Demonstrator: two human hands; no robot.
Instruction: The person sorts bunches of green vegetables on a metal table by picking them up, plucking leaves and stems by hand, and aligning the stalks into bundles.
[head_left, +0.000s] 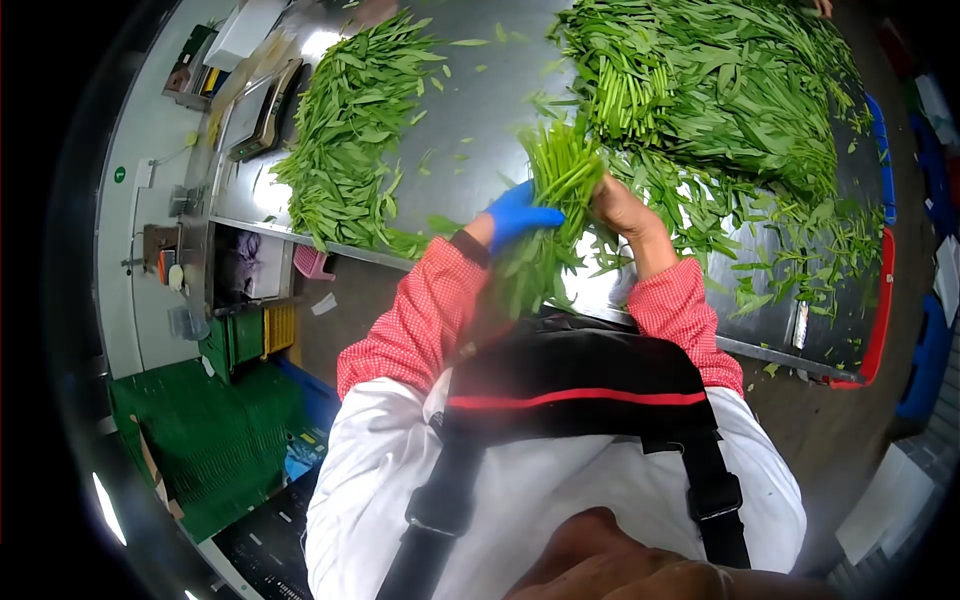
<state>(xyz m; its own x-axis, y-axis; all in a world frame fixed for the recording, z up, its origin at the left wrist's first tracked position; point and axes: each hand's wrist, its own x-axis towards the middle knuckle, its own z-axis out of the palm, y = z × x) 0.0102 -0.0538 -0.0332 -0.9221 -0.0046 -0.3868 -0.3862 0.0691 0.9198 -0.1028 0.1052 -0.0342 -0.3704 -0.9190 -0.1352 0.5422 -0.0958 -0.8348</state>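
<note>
A bunch of long-stemmed leafy greens, looking like water spinach (562,170), is held upright in front of my chest, cut stems up and leaves hanging down. My left hand (512,214), in a blue glove, is wrapped round its left side. On the right side of the stems, my bare right hand (622,212) grips with curled fingers. The lower leaves are smeared by motion. Beyond my right hand lies a big heap of the same greens (740,100), stems grouped at its left end. A longer pile of greens (350,130) rests on the left of the metal table (490,100).
A scale (266,112) stands at the table's left end. Loose leaves lie scattered, mostly at right. Below on the left are a pink stool (312,262) and a green crate (243,340). A red crate edge (882,310) borders the right end. Another person's fingers (823,7) show at top right.
</note>
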